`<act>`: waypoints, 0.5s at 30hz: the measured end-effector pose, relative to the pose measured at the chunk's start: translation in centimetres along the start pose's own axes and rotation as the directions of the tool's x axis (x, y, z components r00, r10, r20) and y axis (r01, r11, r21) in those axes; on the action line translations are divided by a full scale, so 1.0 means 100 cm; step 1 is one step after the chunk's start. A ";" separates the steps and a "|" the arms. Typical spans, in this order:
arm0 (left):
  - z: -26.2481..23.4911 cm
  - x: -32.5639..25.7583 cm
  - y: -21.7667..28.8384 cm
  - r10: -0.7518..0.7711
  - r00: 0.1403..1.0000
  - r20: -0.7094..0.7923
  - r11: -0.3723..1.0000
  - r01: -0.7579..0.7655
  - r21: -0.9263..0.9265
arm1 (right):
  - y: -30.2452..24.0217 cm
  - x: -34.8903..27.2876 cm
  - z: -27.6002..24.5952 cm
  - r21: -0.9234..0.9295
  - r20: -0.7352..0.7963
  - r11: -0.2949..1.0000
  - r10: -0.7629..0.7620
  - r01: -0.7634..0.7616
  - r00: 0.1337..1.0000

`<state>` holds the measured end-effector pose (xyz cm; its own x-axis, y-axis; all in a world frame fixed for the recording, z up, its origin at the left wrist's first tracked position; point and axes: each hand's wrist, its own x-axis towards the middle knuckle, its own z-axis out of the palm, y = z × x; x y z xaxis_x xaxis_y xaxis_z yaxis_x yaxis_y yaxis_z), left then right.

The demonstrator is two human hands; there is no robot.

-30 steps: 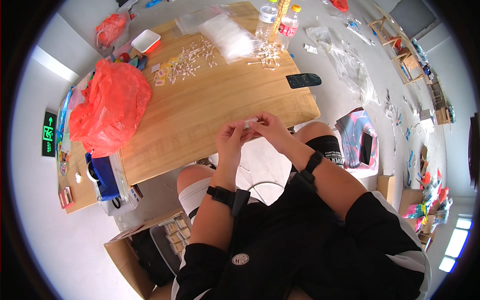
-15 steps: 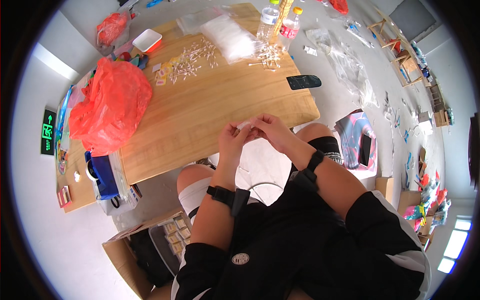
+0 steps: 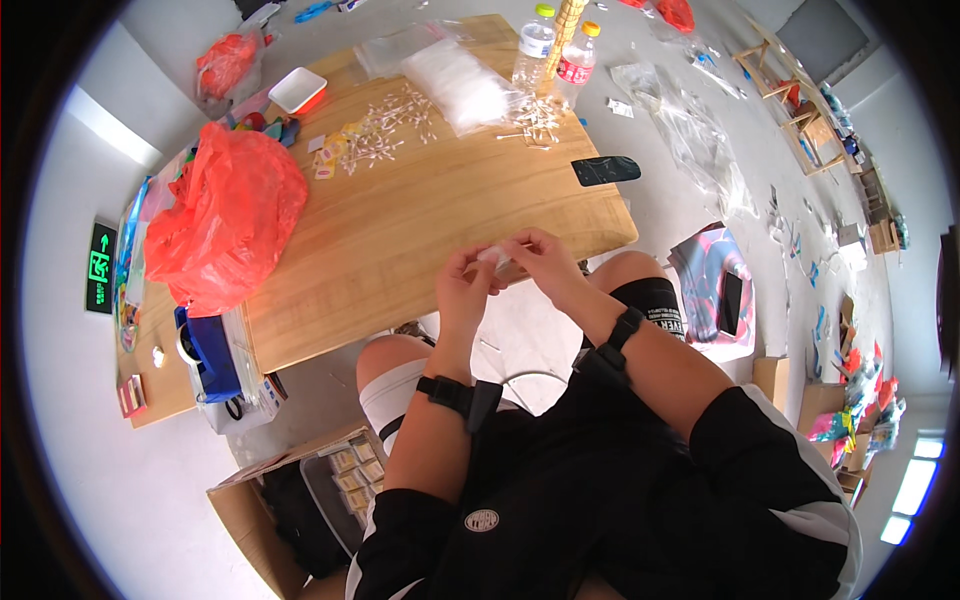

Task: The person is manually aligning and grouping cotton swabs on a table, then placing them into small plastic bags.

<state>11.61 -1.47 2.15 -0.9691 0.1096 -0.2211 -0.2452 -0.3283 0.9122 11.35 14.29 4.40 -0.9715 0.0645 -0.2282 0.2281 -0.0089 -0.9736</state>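
Observation:
Just past the table's near edge, my left hand (image 3: 465, 287) and my right hand (image 3: 543, 264) meet with fingers pinched on a small, whitish, see-through piece of plastic (image 3: 492, 256), which looks like a little bag. My fingers cover part of it, and whether anything is inside cannot be made out. Farther back on the wooden table (image 3: 400, 230) lies a loose pile of cotton swabs (image 3: 378, 135). A second bunch of cotton swabs (image 3: 532, 122) sits to its right. Between them is a stack of clear plastic bags (image 3: 462, 88).
Two bottles, one yellow-green-capped (image 3: 533, 50) and one orange-capped (image 3: 576, 68), stand at the back right. A black flat object (image 3: 606, 170) overhangs the right edge. A red plastic bag (image 3: 235, 215) bulges at left, near a white tray (image 3: 298, 90). An open carton (image 3: 250, 520) is below left.
Both hands stay nearly in place, still pinching together. A little more of the see-through plastic shows between the fingers. The whole view has shifted slightly.

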 end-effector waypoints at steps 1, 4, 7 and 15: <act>0.003 -0.002 0.002 0.091 0.995 0.048 0.988 -0.096 0.121 | -0.002 0.000 -0.005 0.000 -0.002 1.000 0.000 0.000 1.000; 0.001 -0.004 0.003 0.155 0.982 0.112 0.950 -0.179 0.255 | -0.015 -0.002 -0.013 -0.016 0.031 1.000 -0.016 0.016 0.999; 0.000 -0.002 0.000 0.118 0.988 0.096 0.962 -0.138 0.234 | -0.022 -0.004 -0.015 -0.076 0.090 0.997 0.005 0.002 0.996; 0.003 0.001 0.004 0.055 0.998 -0.015 0.989 -0.056 -0.134 | -0.012 -0.011 -0.024 -0.168 0.248 0.985 0.084 -0.042 0.965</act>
<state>11.42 -1.29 2.60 -0.9814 0.0771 -0.1761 -0.1917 -0.4571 0.8685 12.27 16.65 5.81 -0.9347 -0.1859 -0.3031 0.2764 0.1561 -0.9483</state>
